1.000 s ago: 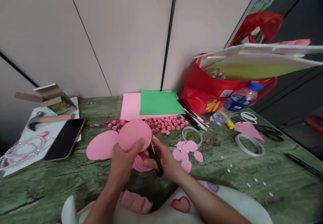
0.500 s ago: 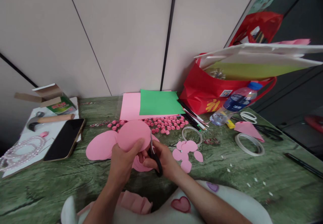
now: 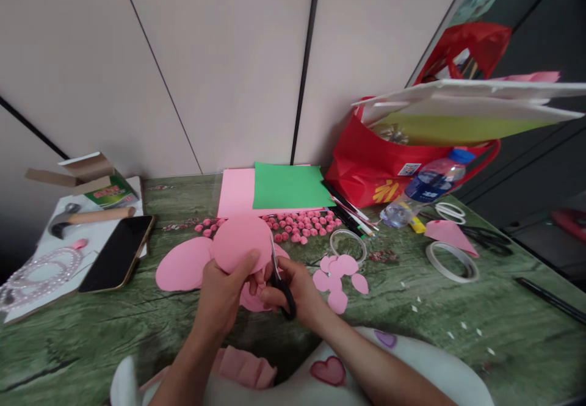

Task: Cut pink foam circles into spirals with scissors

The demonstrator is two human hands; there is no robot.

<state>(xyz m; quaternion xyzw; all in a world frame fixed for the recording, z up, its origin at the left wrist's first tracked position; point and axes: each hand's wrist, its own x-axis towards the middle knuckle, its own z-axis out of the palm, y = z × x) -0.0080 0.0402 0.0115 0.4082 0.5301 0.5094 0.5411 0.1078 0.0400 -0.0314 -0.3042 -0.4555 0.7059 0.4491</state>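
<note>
My left hand [image 3: 225, 287] pinches a round pink paper disc [image 3: 242, 242] near its lower edge, thumb on top. In my right hand [image 3: 293, 284] is a pair of scissors [image 3: 284, 293] with black handles, its blades pointing up along the disc's right edge. Below and behind the disc lie more pink paper pieces [image 3: 255, 299], partly covered by my hands. A large pink paper oval [image 3: 184, 264] rests on the table to the left. Small pink paper petals [image 3: 339, 271] lie in a loose cluster right of my right hand.
Behind the disc are many small pink paper rolls [image 3: 297, 226] and a green sheet [image 3: 293, 186]. A phone [image 3: 118, 253] and a hammer [image 3: 91, 215] lie left. On the right are a tape roll [image 3: 452, 262], a water bottle [image 3: 423, 189] and a red bag [image 3: 361, 162].
Both hands stay in nearly the same place. The disc has shifted very slightly, and the scissor blades have tilted a little to the left along its edge.
</note>
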